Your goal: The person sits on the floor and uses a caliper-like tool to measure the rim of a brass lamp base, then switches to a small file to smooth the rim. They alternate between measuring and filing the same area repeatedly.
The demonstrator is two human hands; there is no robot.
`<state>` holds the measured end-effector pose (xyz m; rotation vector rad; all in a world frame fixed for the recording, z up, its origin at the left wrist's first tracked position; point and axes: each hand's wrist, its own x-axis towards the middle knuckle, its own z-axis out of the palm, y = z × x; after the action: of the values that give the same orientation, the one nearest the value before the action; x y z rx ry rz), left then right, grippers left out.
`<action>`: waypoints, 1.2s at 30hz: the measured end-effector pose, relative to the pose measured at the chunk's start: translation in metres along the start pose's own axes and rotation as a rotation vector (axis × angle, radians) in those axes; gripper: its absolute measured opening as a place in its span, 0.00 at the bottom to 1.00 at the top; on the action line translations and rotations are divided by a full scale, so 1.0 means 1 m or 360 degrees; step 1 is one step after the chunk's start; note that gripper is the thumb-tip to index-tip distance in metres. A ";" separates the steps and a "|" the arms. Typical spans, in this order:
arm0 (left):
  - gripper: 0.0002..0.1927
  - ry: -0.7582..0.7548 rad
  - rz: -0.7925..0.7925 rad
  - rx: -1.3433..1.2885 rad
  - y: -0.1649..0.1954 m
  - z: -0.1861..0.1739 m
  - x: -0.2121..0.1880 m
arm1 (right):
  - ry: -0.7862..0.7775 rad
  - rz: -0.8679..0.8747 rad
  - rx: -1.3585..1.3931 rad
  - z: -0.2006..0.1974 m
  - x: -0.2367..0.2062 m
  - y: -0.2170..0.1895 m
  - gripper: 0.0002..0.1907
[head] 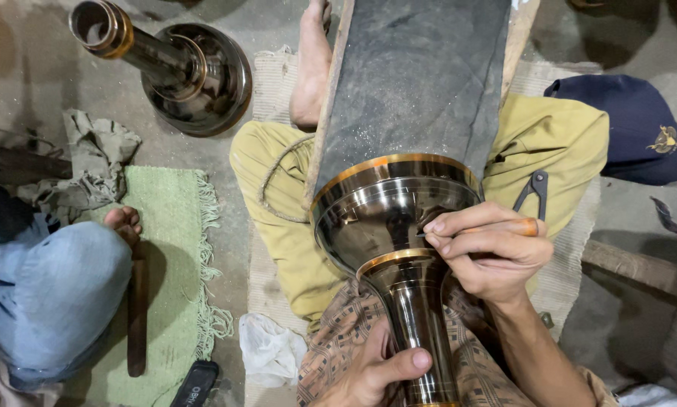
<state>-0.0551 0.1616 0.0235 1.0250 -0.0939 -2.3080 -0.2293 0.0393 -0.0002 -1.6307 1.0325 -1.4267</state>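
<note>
Pressing a tool (496, 227) clamped in right hand (489, 252) fingers against the vase (398, 226) bowl; left hand (376, 373) fingers grip its stem, axis running toward the body

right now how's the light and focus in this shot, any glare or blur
Head view: sharp in the middle, where the right hand holds a tool to the metal vase; bright glare streaks on its polished bowl and stem, gripped low by the left hand; the second vase reflects less; edges darker, wide-angle bending at the corners; no motion blur.
</note>
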 end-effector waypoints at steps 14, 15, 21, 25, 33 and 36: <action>0.37 -0.0103 0.0087 -0.0147 -0.012 -0.008 0.007 | 0.0058 0.0191 0.0199 -0.084 -0.028 0.005 0.08; 0.38 -0.0063 0.0051 -0.0169 -0.011 -0.006 0.007 | -0.0055 0.0211 -0.0018 -0.084 -0.033 0.001 0.10; 0.38 -0.0179 0.0087 -0.0207 -0.003 0.003 0.001 | -0.0661 -0.0044 -0.0252 -0.053 -0.048 -0.046 0.23; 0.38 -0.0154 0.0134 -0.0225 -0.009 0.004 -0.001 | -0.0798 -0.0015 -0.0516 -0.043 -0.032 -0.068 0.23; 0.44 -0.0037 0.0505 0.0288 -0.020 0.000 0.003 | -0.1107 -0.0067 -0.0627 -0.041 -0.021 -0.071 0.30; 0.47 -0.0142 0.0387 -0.0009 -0.020 -0.007 0.002 | -0.1129 -0.0007 -0.0648 -0.042 -0.026 -0.068 0.30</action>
<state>-0.0614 0.1781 0.0113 0.8571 -0.2351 -2.1298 -0.2654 0.0901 0.0555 -2.1944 0.9125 -0.5492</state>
